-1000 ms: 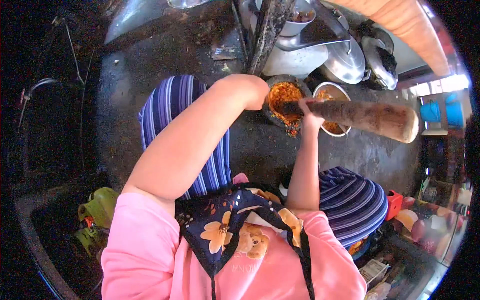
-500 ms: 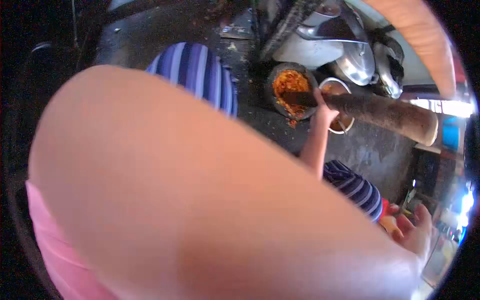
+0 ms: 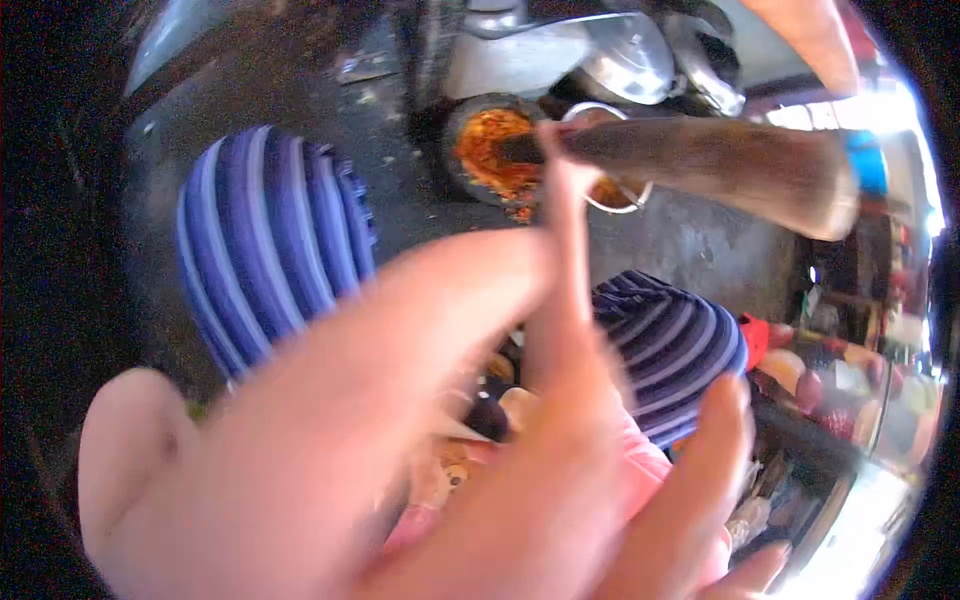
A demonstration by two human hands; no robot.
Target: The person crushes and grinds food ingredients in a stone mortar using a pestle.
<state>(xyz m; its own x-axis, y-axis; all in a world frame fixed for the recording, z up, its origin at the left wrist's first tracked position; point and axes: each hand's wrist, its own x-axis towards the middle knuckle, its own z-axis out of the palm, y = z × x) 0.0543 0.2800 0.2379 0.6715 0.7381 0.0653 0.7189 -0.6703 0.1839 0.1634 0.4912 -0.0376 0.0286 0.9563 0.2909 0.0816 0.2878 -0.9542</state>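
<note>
Plainly, the left hand (image 3: 330, 450) looms blurred close to the camera, its fingers spread apart with nothing visible between them. Beyond it, the right hand (image 3: 563, 170) is wrapped round a thick wooden pestle (image 3: 720, 165), whose dark narrow end dips into orange-red mash (image 3: 487, 135) inside a dark mortar (image 3: 455, 160) on the floor (image 3: 700, 240), just beside a white-rimmed bowl (image 3: 618, 208).
</note>
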